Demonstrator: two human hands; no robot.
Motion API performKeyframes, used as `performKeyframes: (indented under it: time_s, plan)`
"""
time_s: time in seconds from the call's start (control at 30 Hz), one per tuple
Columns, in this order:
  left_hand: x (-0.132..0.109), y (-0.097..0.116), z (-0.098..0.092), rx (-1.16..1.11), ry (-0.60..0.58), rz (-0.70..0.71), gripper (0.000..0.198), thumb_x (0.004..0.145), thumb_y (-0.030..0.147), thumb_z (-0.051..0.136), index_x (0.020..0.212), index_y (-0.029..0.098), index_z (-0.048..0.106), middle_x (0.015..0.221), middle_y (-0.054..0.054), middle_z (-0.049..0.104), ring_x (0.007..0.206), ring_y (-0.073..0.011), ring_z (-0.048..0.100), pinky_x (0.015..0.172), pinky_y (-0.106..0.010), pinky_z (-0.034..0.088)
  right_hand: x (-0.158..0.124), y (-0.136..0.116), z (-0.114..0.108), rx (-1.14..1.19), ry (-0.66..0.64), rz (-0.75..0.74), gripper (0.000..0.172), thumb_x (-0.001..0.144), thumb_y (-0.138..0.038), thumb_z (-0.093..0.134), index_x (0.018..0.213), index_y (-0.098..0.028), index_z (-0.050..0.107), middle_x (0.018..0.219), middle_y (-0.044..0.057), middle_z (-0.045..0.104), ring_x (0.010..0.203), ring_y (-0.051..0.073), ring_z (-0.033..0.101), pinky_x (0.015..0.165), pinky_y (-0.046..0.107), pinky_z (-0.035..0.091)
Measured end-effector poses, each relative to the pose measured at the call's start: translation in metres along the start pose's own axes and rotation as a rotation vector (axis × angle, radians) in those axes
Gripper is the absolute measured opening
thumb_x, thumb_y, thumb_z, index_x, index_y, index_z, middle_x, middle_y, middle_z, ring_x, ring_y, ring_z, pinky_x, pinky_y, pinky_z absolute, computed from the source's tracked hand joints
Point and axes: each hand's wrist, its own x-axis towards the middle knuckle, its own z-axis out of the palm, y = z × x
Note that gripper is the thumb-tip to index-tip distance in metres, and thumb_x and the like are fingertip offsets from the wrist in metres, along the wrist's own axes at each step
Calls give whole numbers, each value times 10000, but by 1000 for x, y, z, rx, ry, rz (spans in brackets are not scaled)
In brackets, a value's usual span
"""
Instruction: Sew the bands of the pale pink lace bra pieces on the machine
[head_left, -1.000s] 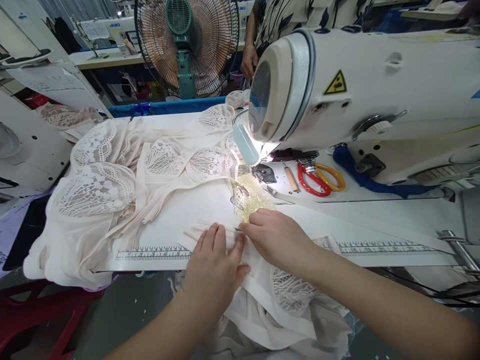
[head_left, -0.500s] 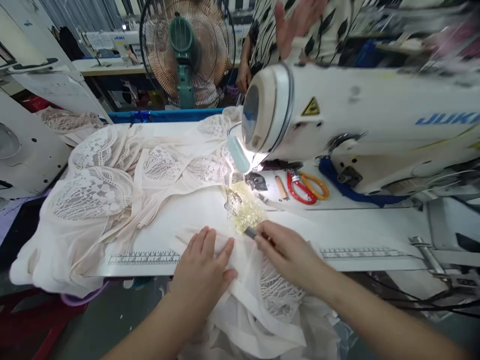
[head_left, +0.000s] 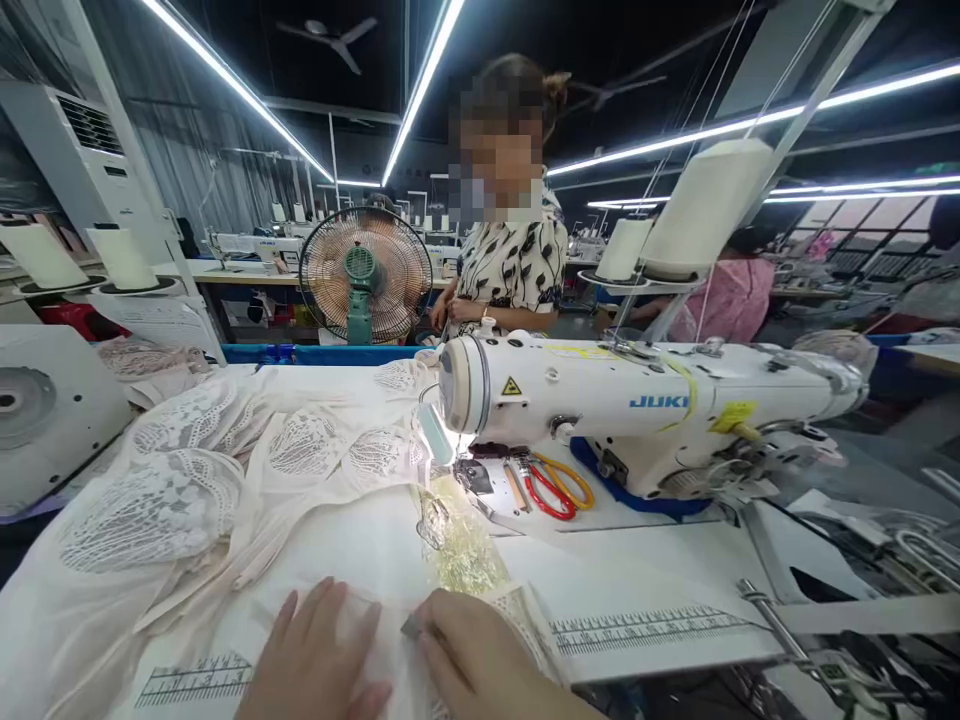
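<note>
At the bottom edge my left hand (head_left: 315, 660) lies flat with spread fingers on a cream fabric piece (head_left: 375, 620) on the sewing table (head_left: 660, 570). My right hand (head_left: 480, 655) is beside it, fingers closed on a small grey metal tool (head_left: 412, 627) that touches the same fabric. A clear bag of small gold parts (head_left: 461, 545) lies just beyond my hands. The white JUKI sewing machine (head_left: 637, 410) stands behind it, with its lamp lit.
A pile of cream lace garments (head_left: 187, 480) covers the table's left side. Red and orange scissors (head_left: 555, 487) lie under the machine arm. A person in a black-and-white patterned top (head_left: 514, 265) stands behind the machine, next to a fan (head_left: 365, 275). Thread cones (head_left: 705, 205) stand above.
The camera has tilted up, so my hands now sit at the bottom edge and the standing person and the room show. My hands stay on the fabric, the right still holding the tool.
</note>
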Motion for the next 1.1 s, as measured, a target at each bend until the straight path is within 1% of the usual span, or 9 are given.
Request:
performKeyframes:
  time_s: [0.07, 0.17, 0.33, 0.4, 0.53, 0.6, 0.7, 0.9, 1.1]
  plan:
    - [3, 9, 3, 24, 95, -12, 374, 766, 507, 536, 995, 230, 640, 1002, -108, 657, 917, -272, 614, 762, -404, 497, 1, 1, 1, 19, -9, 4, 102, 798, -199, 413, 755, -189, 505, 752, 50, 602, 683, 171, 529, 611, 271, 379]
    - [4, 21, 9, 37, 207, -47, 402, 800, 503, 491, 941, 161, 647, 935, -118, 659, 870, -243, 614, 729, -341, 498, 0, 1, 1, 52, -18, 12, 105, 804, -196, 413, 768, -187, 511, 771, 53, 607, 706, 175, 539, 630, 275, 390]
    - [0, 27, 13, -1, 238, -53, 442, 822, 484, 467, 1024, 121, 617, 996, -138, 634, 942, -248, 593, 744, -324, 505, 0, -1, -3, 97, -33, 28, 117, 828, -190, 404, 756, -194, 496, 772, 35, 598, 704, 162, 535, 633, 269, 398]
    - [-2, 28, 10, -43, 173, -104, 433, 808, 466, 500, 1067, 134, 603, 1047, -147, 615, 972, -259, 583, 753, -334, 510, 3, -1, -6, 103, -20, 21, 134, 845, -201, 395, 744, -198, 483, 754, 25, 580, 687, 153, 523, 617, 261, 396]
    - [-3, 35, -8, -180, -96, -296, 483, 757, 470, 595, 1159, 204, 566, 1217, -170, 532, 1092, -304, 529, 827, -384, 497, 11, 1, -10, 57, 60, -46, 161, 861, -202, 386, 735, -189, 487, 726, 27, 530, 666, 150, 501, 605, 263, 394]
    - [1, 37, -15, -265, -225, -367, 558, 712, 505, 641, 1176, 205, 563, 1246, -179, 515, 1158, -334, 479, 925, -443, 440, 19, 5, -8, 5, 91, -90, 157, 860, -197, 400, 793, -176, 540, 722, 34, 532, 691, 165, 512, 633, 282, 400]
    - [7, 37, -19, -338, -327, -394, 616, 700, 552, 633, 1198, 200, 552, 1286, -199, 481, 1199, -351, 442, 965, -467, 404, 30, 10, -1, -68, 81, -118, 215, 871, -206, 408, 974, -177, 594, 775, 45, 563, 716, 173, 536, 623, 282, 405]
    - [7, 38, -19, -347, -336, -388, 633, 699, 576, 619, 1203, 200, 546, 1283, -220, 482, 1195, -358, 450, 959, -482, 408, 42, 5, 10, -278, 61, -243, 273, 864, -183, 412, 1010, -202, 642, 702, 34, 555, 629, 154, 521, 521, 241, 344]
    - [6, 39, -17, -357, -321, -383, 616, 706, 561, 622, 1194, 191, 555, 1268, -232, 495, 1189, -356, 460, 965, -483, 406, 48, -3, 14, -388, 10, -290, 280, 820, -133, 440, 998, -189, 649, 651, 17, 508, 560, 131, 449, 466, 226, 251]
